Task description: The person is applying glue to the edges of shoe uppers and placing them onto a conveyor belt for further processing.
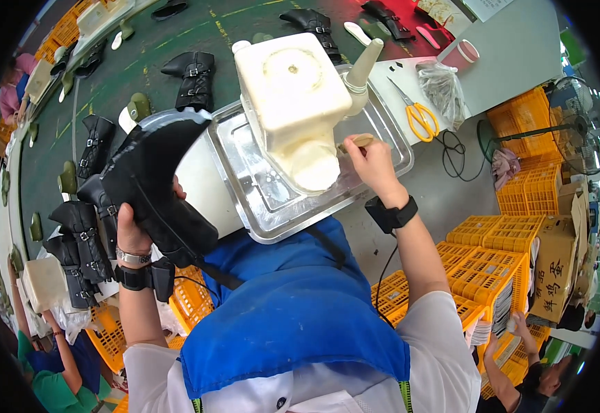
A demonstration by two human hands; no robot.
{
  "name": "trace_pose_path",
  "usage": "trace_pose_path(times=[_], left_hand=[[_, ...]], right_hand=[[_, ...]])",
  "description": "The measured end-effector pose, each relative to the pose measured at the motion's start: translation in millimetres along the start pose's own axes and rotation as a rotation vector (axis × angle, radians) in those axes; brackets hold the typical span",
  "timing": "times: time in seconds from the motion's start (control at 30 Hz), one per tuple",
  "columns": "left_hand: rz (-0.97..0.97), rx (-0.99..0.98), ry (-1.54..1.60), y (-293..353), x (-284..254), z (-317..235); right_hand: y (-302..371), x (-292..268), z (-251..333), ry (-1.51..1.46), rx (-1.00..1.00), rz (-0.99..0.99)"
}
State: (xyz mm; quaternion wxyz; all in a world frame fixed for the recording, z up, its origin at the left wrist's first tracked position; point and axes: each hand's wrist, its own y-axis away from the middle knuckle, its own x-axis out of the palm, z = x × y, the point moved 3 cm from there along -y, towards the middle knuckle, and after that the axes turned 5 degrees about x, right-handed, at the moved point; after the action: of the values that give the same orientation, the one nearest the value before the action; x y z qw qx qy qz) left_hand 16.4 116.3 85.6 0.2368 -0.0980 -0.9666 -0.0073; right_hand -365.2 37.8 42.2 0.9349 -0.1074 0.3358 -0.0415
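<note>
In my left hand (133, 230) is a black boot (159, 182), tilted with its sole up and its shaft toward me; a pale, shiny strip runs along the sole edge. The fingers wrap round the boot, partly hidden behind it. My right hand (376, 168) pinches the light handle of what looks like a brush (356, 142); its tip is hard to make out. That hand is beside the round white mouth (314, 166) of a large off-white plastic container (293, 82). The container stands in a metal tray (265, 230), with a pointed-spout bottle (362, 79) next to it.
Black buckled boots (193, 79) and green and white sole pieces stand on the green belt (238, 27). Orange-handled scissors (420, 118) and a clear bag (441, 89) lie right of the tray. Orange crates (482, 272), a fan (579, 127) and other people surround me.
</note>
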Motion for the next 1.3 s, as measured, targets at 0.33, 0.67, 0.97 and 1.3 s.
trace_pose_path(times=[0.33,0.67,0.97,1.3], left_hand=[[0.174,-0.253,-0.466,-4,-46,-10],[0.365,-0.287,0.138,-23,-63,59],[0.502,-0.294,0.189,-37,-19,85],[0.798,-0.556,-0.041,-49,47,62]], right_hand=[[-2,-47,30,-0.203,0.164,0.033],[12,4,74,-0.01,-0.067,0.42],[-10,-37,51,-0.406,0.359,0.339],[-15,-6,169,-0.502,-0.166,0.379]])
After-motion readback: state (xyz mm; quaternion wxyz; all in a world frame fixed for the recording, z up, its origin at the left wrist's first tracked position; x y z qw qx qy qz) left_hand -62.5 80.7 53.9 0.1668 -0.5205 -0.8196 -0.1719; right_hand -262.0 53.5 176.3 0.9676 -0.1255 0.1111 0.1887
